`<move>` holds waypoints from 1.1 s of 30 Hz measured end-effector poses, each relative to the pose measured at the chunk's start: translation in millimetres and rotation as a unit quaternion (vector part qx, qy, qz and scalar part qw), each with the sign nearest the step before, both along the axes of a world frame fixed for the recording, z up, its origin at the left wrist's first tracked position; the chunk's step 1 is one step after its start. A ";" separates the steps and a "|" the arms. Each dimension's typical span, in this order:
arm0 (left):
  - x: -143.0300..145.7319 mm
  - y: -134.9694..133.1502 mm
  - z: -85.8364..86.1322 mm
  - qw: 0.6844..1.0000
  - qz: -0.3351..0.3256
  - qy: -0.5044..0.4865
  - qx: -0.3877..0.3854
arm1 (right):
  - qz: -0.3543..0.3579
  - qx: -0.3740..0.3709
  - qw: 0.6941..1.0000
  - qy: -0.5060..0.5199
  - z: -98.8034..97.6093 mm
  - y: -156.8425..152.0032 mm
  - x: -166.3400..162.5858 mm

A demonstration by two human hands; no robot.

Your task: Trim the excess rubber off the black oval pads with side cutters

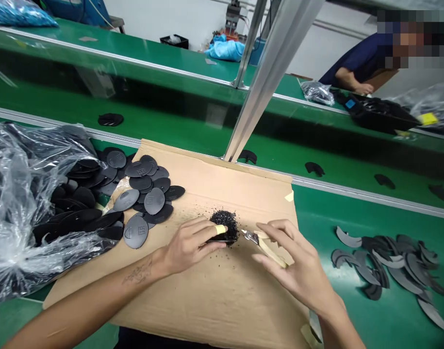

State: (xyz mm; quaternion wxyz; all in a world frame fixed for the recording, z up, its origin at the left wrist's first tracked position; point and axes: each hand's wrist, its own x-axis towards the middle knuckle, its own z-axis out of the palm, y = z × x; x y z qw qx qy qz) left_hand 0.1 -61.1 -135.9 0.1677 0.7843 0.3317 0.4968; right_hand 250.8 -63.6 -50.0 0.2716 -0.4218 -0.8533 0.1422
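My left hand (194, 240), with yellow tape round one finger, grips a thin black plastic piece (223, 240), mostly hidden by the fingers. It is held at a heap of small black plastic trimmings (223, 217). In my right hand (292, 257) is a pair of nippers (267, 249) with cream handles. Their metal jaws point left towards the heap, a short gap from the black piece. Both hands are above a sheet of brown cardboard (214, 300). Left of them lies a pile of flat black oval plastic pieces (154, 201).
A clear plastic bag (18, 218) with black ovals spilling out lies at the left. Curved black pieces (392, 261) are scattered on the green table at right. A metal post (258, 97) rises behind the cardboard, beside a green conveyor (178, 131). Another person (370, 58) works beyond.
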 end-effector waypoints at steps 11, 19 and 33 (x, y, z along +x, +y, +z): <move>-3.8 4.1 2.7 0.996 -0.030 -0.060 -0.049 | 0.060 -0.015 0.994 0.094 -42.8 14.9 -8.8; -2.5 2.8 1.1 0.995 -0.063 -0.042 -0.071 | 0.084 -0.028 0.992 0.089 -52.5 12.3 -5.1; -4.2 5.7 4.4 0.991 -0.100 -0.046 -0.080 | 0.086 -0.003 0.996 0.039 -50.9 8.4 -2.8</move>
